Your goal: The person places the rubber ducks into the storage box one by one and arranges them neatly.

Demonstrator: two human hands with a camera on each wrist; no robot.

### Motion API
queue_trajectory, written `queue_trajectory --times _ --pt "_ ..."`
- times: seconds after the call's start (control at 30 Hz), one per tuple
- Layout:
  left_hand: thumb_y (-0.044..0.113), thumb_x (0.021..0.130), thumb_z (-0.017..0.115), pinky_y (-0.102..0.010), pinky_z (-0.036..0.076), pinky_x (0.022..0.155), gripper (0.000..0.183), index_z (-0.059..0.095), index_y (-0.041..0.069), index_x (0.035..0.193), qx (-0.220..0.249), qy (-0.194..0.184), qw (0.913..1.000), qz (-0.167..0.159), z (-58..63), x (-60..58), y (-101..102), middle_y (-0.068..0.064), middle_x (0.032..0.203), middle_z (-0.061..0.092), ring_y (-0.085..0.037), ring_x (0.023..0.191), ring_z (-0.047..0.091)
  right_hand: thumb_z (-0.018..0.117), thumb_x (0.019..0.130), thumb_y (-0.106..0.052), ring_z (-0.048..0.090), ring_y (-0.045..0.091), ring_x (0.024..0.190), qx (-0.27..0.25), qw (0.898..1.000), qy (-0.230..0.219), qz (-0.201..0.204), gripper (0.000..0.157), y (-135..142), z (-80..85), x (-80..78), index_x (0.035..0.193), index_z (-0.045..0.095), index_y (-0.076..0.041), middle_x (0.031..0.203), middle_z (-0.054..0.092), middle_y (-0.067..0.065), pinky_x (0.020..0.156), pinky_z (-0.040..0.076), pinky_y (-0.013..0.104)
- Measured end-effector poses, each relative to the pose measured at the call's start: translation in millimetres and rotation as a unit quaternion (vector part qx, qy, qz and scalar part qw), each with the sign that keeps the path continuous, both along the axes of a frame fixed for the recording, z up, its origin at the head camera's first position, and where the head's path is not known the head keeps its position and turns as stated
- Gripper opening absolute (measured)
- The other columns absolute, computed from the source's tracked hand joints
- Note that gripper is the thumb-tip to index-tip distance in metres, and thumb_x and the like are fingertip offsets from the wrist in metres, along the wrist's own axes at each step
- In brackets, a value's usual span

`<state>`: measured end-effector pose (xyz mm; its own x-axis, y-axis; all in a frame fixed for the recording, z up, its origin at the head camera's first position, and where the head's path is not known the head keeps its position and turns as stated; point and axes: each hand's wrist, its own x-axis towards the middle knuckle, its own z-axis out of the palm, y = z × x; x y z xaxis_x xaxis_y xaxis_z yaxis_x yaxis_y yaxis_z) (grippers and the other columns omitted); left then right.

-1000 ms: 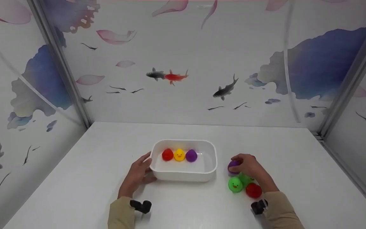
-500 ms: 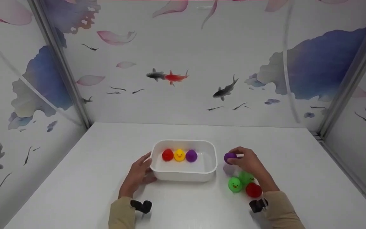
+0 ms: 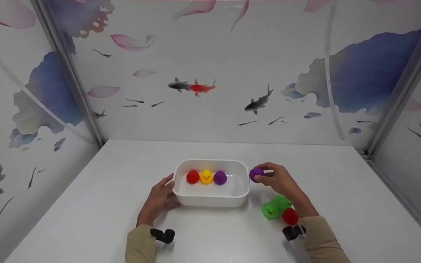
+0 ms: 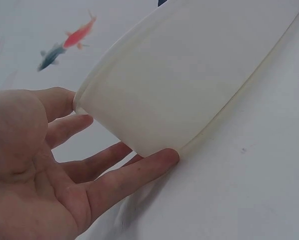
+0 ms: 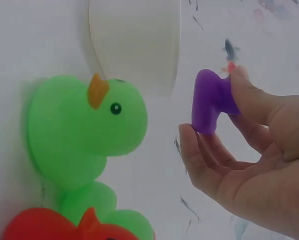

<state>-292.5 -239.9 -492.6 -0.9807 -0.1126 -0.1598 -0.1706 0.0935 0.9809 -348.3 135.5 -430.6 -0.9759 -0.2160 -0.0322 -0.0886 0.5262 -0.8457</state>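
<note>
The white plastic tub (image 3: 210, 201) stands at the middle of the table. Its left end is steadied by my left hand (image 3: 155, 199), whose fingers and thumb spread round the corner from the rim down to the lower edge. Just off the tub's right rim, my right hand (image 3: 281, 179) pinches a purple toy duck (image 3: 256, 175) between thumb and fingertips, raised over the table. Inside the tub a red duck (image 3: 193, 176), a yellow duck (image 3: 206, 177) and another purple duck (image 3: 220, 178) sit in a row towards the back left.
Below my right hand, two green ducks (image 3: 270, 210) and a red duck (image 3: 290, 216) are grouped on the white table (image 3: 210, 241). White panels (image 3: 210, 54) printed with fish and petals enclose the back and sides.
My right hand has lifted the purple duck off the table beside the green ones and carried it up and left to the tub's right rim. The left hand and tub have stayed put.
</note>
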Motion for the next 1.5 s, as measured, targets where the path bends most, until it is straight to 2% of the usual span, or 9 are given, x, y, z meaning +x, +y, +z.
queue_trajectory --times 0.37,0.53,0.7,0.87,0.97,1.07,1.17,1.3,1.5 --pt "0.034 0.105 0.05 -0.049 0.058 0.095 0.054 0.037 0.023 0.156 0.013 -0.003 0.9999 -0.001 -0.8 -2.5 -1 -0.018 0.154 0.048 -0.038 0.131 0.057 0.07 0.095 -0.017 0.053 0.04 0.133 -0.001 1.0 -0.001 0.018 0.045 -28 9.6 -7.4 0.134 0.053 -0.004 0.139 0.055 0.02 0.107 0.051 0.049" --pt "0.033 0.106 0.049 -0.048 0.059 0.095 0.053 0.037 0.022 0.156 0.011 -0.003 0.9999 -0.002 -0.2 -1.8 -2 -0.018 0.153 0.048 -0.037 0.131 0.057 0.07 0.094 -0.017 0.046 0.041 0.139 0.023 0.999 0.02 0.034 0.037 -39 13.5 -13.9 0.128 0.058 -0.006 0.141 0.053 0.02 0.111 0.047 0.054" --pt "0.031 0.106 0.048 -0.048 0.058 0.095 0.053 0.035 0.02 0.157 0.019 0.0 0.9998 -0.008 1.2 -1.4 -3 -0.019 0.154 0.047 -0.039 0.133 0.055 0.068 0.095 -0.013 0.037 0.044 0.144 0.038 0.999 0.027 0.028 0.032 -47 14.2 -20.8 0.126 0.061 -0.008 0.147 0.048 0.02 0.113 0.043 0.057" --pt "0.032 0.106 0.049 -0.047 0.058 0.095 0.054 0.035 0.02 0.157 0.017 0.001 0.9998 -0.008 2.0 -2.2 -3 -0.019 0.154 0.046 -0.04 0.135 0.053 0.066 0.096 -0.012 0.042 0.046 0.141 0.033 0.999 0.004 0.033 0.032 -55 11.1 -24.8 0.128 0.062 -0.008 0.146 0.052 0.019 0.112 0.044 0.056" --pt "0.032 0.106 0.049 -0.047 0.059 0.094 0.053 0.036 0.02 0.157 0.012 0.0 0.9999 -0.005 2.0 -2.0 -3 -0.018 0.154 0.047 -0.039 0.134 0.055 0.067 0.095 -0.011 0.052 0.041 0.131 0.035 0.999 0.0 0.031 0.031 -59 7.1 -24.8 0.126 0.064 -0.008 0.141 0.056 0.018 0.109 0.049 0.052" --pt "0.031 0.106 0.048 -0.047 0.06 0.092 0.053 0.037 0.019 0.156 0.007 0.001 1.0 -0.001 1.5 -1.7 -2 -0.019 0.152 0.049 -0.037 0.129 0.059 0.068 0.094 -0.01 0.055 0.035 0.123 0.036 0.999 0.002 0.022 0.03 -61 4.0 -25.6 0.124 0.066 -0.008 0.138 0.058 0.018 0.105 0.052 0.049" --pt "0.032 0.106 0.049 -0.047 0.061 0.09 0.052 0.038 0.02 0.156 0.004 0.001 1.0 0.003 1.7 -2.3 -1 -0.019 0.149 0.052 -0.033 0.124 0.063 0.068 0.094 -0.008 0.051 0.038 0.13 0.032 0.999 0.004 0.013 0.028 -64 3.2 -28.7 0.123 0.067 -0.007 0.142 0.056 0.019 0.11 0.047 0.053" --pt "0.033 0.106 0.048 -0.047 0.06 0.091 0.051 0.039 0.021 0.155 0.0 0.0 1.0 0.005 2.4 -1.9 -1 -0.018 0.151 0.051 -0.034 0.127 0.061 0.068 0.094 -0.009 0.043 0.041 0.141 0.034 0.999 -0.003 0.006 0.029 -69 1.6 -32.8 0.123 0.067 -0.007 0.145 0.054 0.02 0.117 0.037 0.059" --pt "0.035 0.106 0.049 -0.045 0.06 0.093 0.052 0.039 0.022 0.155 -0.008 -0.003 1.0 0.003 2.6 -2.2 -2 -0.017 0.151 0.051 -0.034 0.128 0.06 0.07 0.093 -0.008 0.048 0.041 0.138 0.043 0.999 0.014 0.002 0.029 -74 -3.9 -35.2 0.121 0.068 -0.003 0.138 0.059 0.022 0.118 0.037 0.057"
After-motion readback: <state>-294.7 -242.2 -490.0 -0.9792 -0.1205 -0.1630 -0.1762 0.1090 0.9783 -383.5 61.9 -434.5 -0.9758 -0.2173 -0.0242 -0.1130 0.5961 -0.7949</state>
